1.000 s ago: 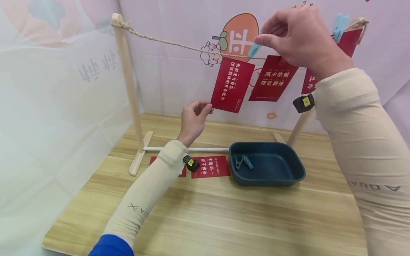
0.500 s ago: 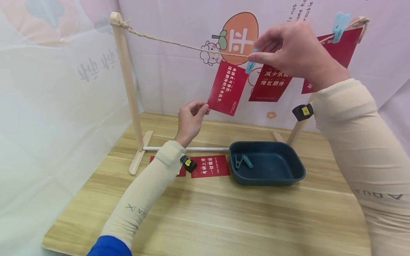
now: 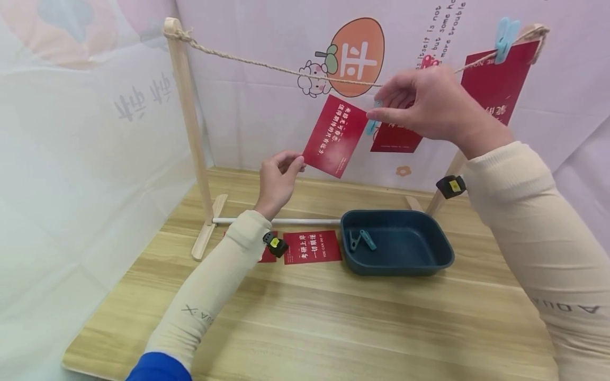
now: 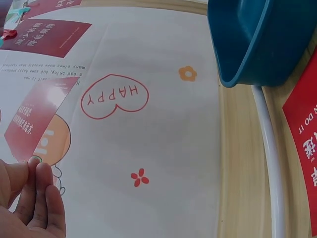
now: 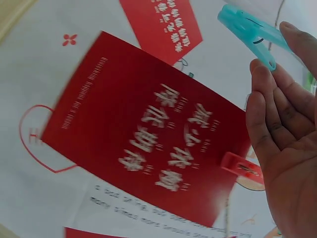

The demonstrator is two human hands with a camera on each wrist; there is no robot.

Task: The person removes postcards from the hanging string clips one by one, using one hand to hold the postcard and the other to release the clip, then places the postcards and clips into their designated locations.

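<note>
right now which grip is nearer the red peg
Right. In the head view, the right grip, pinching a blue peg, is just below the red peg; the left grip, holding a red card, is farther off, down and left.

- Place is looking like a curtained-off tabletop booth; home or studio, cannot tell.
- Pale sheet [image 3: 95, 174] is walling off the left side.
- Backdrop cloth [image 3: 267, 121] is hanging behind, showing printed cartoon sheep [image 3: 313, 80] and HAPPY heart [image 4: 114, 96].
- Wood-grain tabletop [image 3: 333, 317] is running back to the cloth, bearing a rope stand [image 3: 189, 121].
</note>
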